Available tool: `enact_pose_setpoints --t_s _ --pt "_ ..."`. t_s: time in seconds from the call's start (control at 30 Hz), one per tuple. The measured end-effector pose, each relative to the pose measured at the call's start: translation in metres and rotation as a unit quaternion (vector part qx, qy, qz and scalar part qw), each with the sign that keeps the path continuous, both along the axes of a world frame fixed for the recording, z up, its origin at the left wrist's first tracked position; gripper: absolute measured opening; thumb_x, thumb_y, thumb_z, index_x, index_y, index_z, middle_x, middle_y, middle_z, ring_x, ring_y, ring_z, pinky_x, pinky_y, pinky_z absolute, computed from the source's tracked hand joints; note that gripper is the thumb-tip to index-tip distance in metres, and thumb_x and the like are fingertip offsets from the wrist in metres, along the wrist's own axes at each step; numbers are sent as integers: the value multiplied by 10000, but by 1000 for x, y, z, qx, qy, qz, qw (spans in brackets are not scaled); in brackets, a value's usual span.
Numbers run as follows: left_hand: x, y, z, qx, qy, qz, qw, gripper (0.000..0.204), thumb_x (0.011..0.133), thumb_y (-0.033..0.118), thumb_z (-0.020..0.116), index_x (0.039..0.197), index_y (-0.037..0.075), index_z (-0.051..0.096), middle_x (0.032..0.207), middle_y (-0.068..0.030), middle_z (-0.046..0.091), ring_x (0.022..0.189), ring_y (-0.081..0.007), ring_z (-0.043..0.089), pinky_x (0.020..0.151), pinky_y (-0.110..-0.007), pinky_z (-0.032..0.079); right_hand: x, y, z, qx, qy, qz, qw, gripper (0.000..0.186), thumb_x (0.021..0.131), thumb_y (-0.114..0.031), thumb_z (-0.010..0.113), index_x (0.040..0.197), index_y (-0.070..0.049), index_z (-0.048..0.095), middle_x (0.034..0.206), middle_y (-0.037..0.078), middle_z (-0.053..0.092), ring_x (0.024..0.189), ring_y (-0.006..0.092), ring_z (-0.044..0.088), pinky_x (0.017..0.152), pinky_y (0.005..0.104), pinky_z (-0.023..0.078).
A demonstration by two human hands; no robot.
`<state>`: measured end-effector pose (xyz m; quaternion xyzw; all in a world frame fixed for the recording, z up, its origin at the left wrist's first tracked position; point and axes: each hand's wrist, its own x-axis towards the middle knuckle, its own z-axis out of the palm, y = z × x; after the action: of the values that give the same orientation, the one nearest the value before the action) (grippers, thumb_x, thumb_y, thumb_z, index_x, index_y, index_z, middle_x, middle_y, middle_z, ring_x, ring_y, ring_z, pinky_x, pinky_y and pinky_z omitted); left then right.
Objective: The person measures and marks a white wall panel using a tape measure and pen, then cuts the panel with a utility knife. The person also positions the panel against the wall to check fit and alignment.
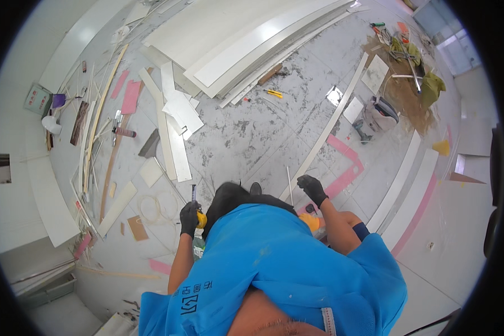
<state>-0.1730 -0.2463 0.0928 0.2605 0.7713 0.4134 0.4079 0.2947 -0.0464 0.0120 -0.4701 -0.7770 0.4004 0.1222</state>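
Note:
My left hand (189, 219), in a black glove, is closed around a yellow tape measure (201, 219). A short length of its blade points up past my fingers. My right hand (312, 190), also black-gloved, is raised in front of my right side with the fingers curled closed. What it holds, if anything, is too small to make out. Just left of it stands a thin white strip (289, 184), apart from the fingers. Below my right forearm shows an orange glove (311, 221), seemingly on another person's hand; that arm is partly hidden behind mine.
A stack of white panels (229, 42) lies ahead. Long white strips (336, 123) and pink pieces (347, 168) lie to the right, near a cordless drill (362, 132). A yellow utility knife (274, 93) rests on the dusty floor. Offcuts (176, 120) and a caulk tube (124, 132) litter the left.

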Motion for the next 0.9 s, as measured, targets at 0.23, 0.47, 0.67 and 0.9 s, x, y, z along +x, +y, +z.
enact_pose_setpoints --t_s 0.23,0.47,0.67,0.9 --pt "-33 127 -71 -112 -36 -12 993 307 924 283 525 778 53 667 660 -53 626 595 -144 600 571 -300 464 18 143 5 134 -78 90 984 107 853 -99 561 939 -68 617 916 114 626 823 287 635 688 376 525" --pt "-60 306 -109 -106 -3 -106 989 335 924 310 507 801 42 668 664 -68 624 589 -152 593 560 -299 464 78 219 -9 -205 -14 -221 953 224 917 -269 527 913 -72 634 782 57 663 686 158 639 590 297 494" --pt "-71 476 -86 -88 59 -376 921 307 914 310 473 871 69 659 807 -102 659 750 -248 630 689 -366 481 6 314 59 -399 -23 -295 868 238 910 -293 548 928 -73 639 800 30 658 737 124 631 592 278 476" --pt "-15 545 -100 -181 119 -557 802 306 898 327 460 1048 132 642 981 -138 674 924 -359 638 818 -479 481 -4 467 -17 -70 -92 89 989 169 911 -200 507 895 -62 603 835 109 627 789 277 623 686 379 494"
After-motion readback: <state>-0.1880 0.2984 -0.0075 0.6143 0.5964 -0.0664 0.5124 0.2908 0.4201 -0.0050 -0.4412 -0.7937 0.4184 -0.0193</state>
